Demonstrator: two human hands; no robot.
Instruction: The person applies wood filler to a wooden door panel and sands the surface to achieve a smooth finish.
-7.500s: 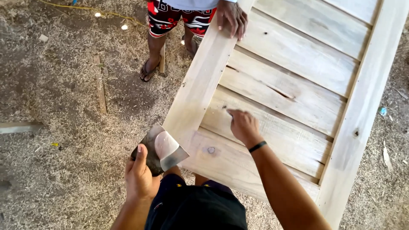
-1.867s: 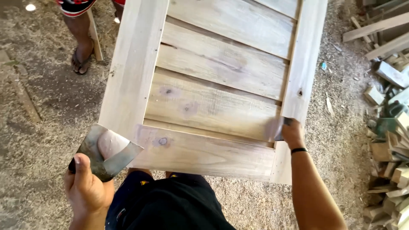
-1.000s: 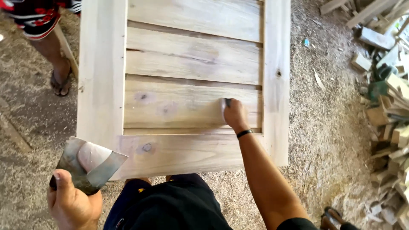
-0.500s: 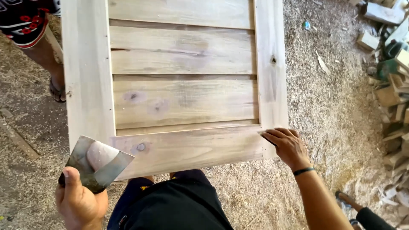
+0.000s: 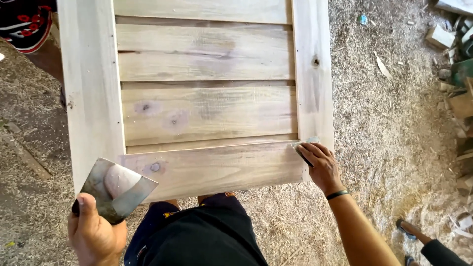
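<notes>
Seen from above: pale wood panel (image 5: 197, 108) w/ horizontal slats in a frame, near edge just above wearer's dark shorts (image 5: 197, 236), sawdust-covered ground (image 5: 384, 128) all round. Left hand (image 5: 93, 234) at bottom left, closed round a metal scraper (image 5: 116, 189) w/ a blob of pale filler (image 5: 118, 180) on the blade, just off panel's near-left corner; right hand (image 5: 322, 165), black wristband (image 5: 337, 194), fingers bent and pinching a small blade (image 5: 303, 148) pressed to panel's near-right corner joint. Top left, another person's leg and red-patterned shorts (image 5: 24, 24) beside panel; wood offcuts (image 5: 453, 74) piled at far right.
</notes>
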